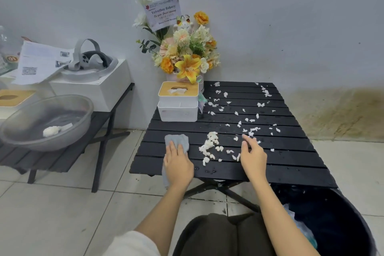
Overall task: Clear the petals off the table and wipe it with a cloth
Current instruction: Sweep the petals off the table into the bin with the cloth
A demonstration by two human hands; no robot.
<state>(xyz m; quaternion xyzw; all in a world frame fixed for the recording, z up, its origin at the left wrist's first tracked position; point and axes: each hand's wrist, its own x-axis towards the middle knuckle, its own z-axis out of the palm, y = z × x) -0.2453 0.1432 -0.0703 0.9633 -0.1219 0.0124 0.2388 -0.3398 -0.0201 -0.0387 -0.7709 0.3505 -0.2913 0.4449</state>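
White petals (210,143) lie scattered over the black slatted table (291,151), with a denser heap near the front middle and loose ones toward the back right. My left hand (178,164) presses flat on a grey cloth (176,141) at the table's front left; the cloth hangs over the edge. My right hand (252,155) rests on the table with straight fingers, edge down, just right of the heap, fingertips among the petals. Small water drops dot the slats.
A white tissue box (178,102) and a flower bouquet (187,54) stand at the table's back left. A dark bin (336,222) sits below the front right corner. A clear basin (46,121) with water rests on a second table to the left.
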